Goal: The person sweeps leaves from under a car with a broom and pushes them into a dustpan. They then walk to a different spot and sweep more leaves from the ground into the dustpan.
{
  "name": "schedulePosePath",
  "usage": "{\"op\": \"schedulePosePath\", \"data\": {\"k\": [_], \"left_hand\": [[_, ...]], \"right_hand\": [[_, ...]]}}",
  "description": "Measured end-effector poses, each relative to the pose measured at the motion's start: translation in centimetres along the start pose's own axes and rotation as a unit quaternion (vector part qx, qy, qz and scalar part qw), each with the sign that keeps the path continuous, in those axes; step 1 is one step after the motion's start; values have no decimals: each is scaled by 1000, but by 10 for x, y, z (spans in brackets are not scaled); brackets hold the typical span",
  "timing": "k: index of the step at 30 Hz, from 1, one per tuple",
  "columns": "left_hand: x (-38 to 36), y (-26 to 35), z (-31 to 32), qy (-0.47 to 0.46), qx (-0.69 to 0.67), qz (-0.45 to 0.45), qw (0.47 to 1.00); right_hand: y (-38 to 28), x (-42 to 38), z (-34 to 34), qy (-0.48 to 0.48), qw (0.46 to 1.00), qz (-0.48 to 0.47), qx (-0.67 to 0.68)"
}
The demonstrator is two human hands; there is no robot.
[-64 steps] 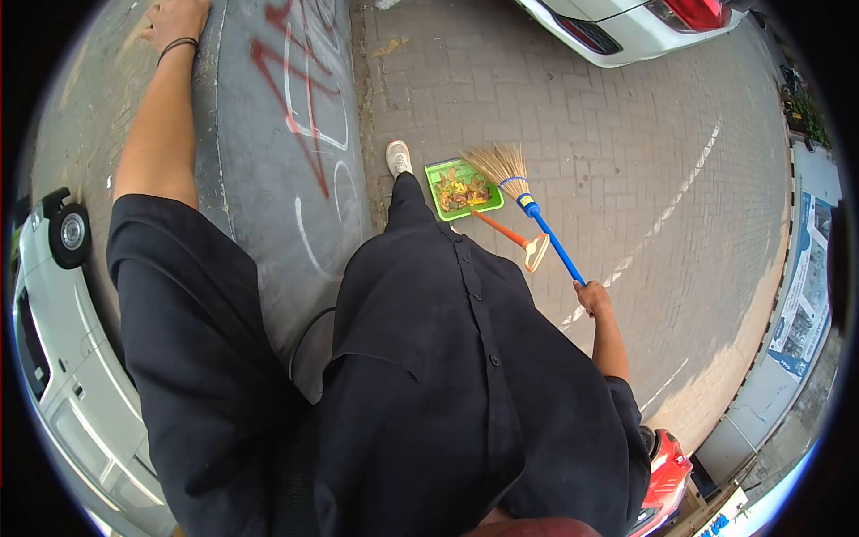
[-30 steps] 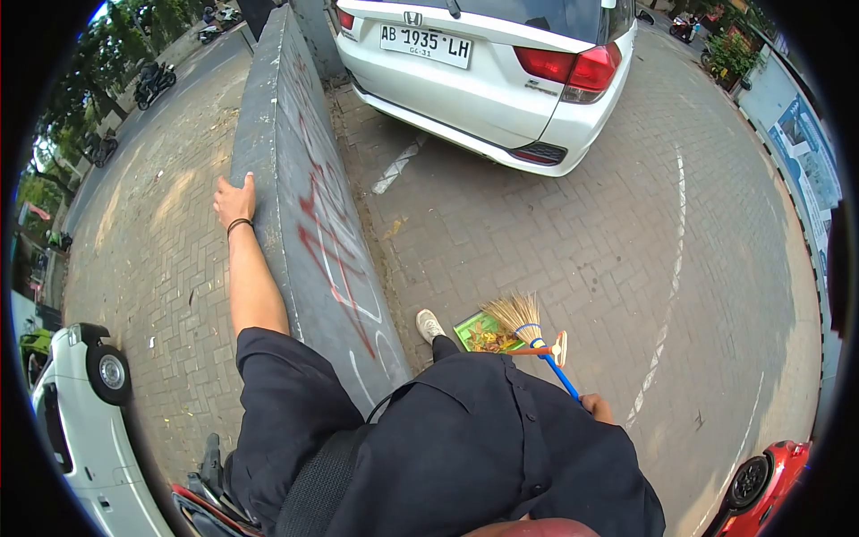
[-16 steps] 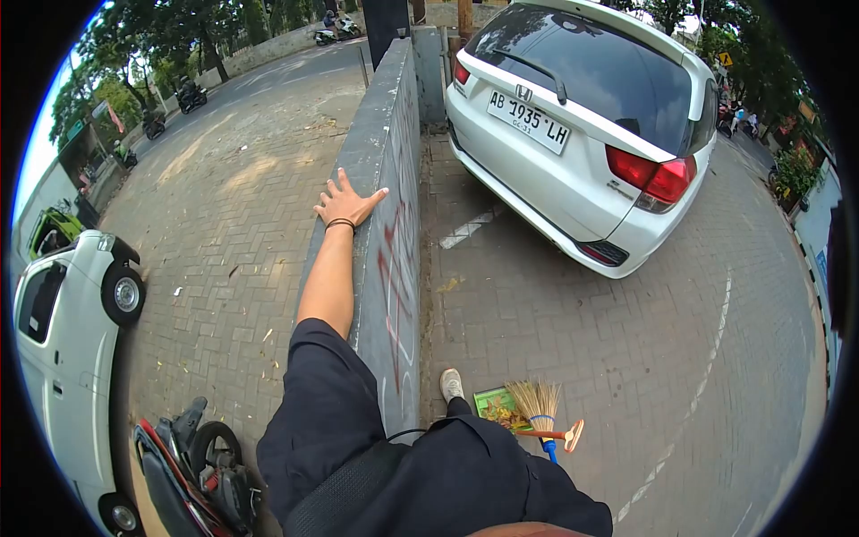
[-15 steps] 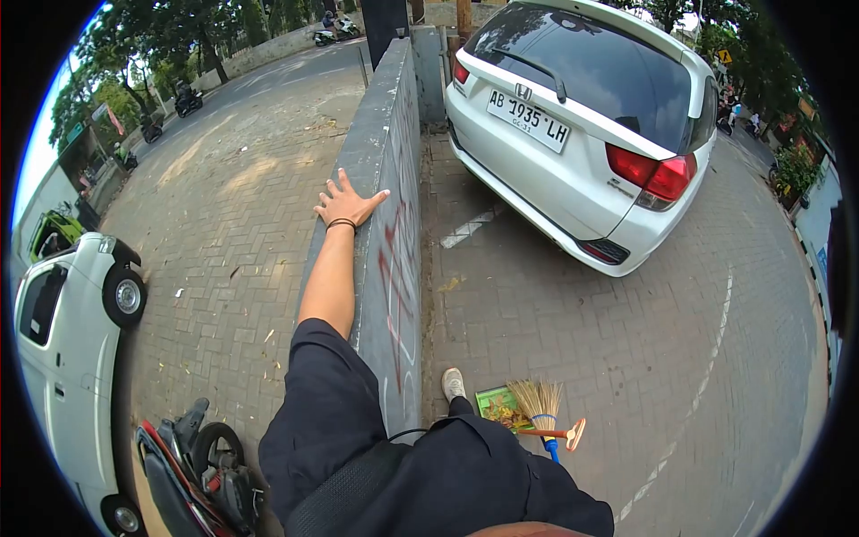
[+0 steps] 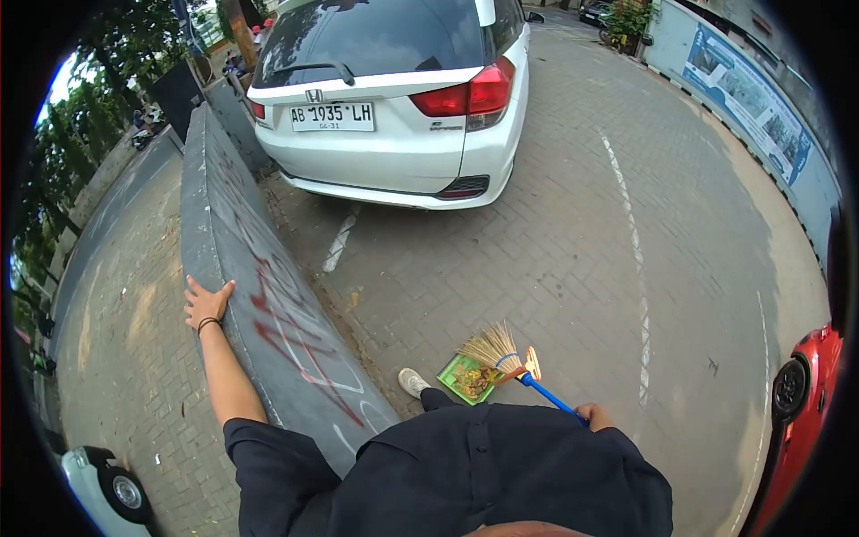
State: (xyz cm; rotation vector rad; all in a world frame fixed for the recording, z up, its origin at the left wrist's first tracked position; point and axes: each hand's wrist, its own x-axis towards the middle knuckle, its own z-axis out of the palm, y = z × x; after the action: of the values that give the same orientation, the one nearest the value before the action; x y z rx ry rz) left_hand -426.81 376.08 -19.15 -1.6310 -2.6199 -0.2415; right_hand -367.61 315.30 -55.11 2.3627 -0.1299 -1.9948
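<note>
My left hand [image 5: 207, 302] rests on top of the grey wall [image 5: 208, 242], fingers spread and holding nothing. Low in the view, the fingers of my right hand [image 5: 594, 417] are wrapped round the blue handle of a broom [image 5: 555, 399], partly hidden by my dark shirt. The broom's straw bristles [image 5: 490, 347] lie over the edge of a green dustpan [image 5: 449, 370]. Dry yellow and brown leaves [image 5: 472, 380] fill the pan. An orange handle end [image 5: 533, 363] shows beside the bristles. My shoe [image 5: 412, 383] is just left of the pan.
A white car [image 5: 376, 161] is parked ahead, right of the wall. Part of a red car [image 5: 805, 403] shows at the right edge, and a pale vehicle [image 5: 103, 492] at lower left. A bannered wall [image 5: 752, 98] borders the paved ground [image 5: 537, 259].
The view has turned to the right. My right hand and more of the blue broom handle have come into sight. My left hand stays spread on the wall top.
</note>
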Motion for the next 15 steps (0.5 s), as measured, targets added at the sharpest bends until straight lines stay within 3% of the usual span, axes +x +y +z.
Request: {"op": "schedulePosePath", "data": {"k": [4,7,13,15], "left_hand": [[2,0,1,0,1,-3,1000],[-1,1,-2,-4,12,-7,1000],[10,-2,11,14,24,-13,1000],[11,-3,11,15,32,-18,999]], "right_hand": [[8,65,-7,27,999,45,-11],[-10,-5,-2,62,997,13,-32],[-9,50,-13,34,999,7,31],[-11,40,-24,110,994,-12,-6]]}}
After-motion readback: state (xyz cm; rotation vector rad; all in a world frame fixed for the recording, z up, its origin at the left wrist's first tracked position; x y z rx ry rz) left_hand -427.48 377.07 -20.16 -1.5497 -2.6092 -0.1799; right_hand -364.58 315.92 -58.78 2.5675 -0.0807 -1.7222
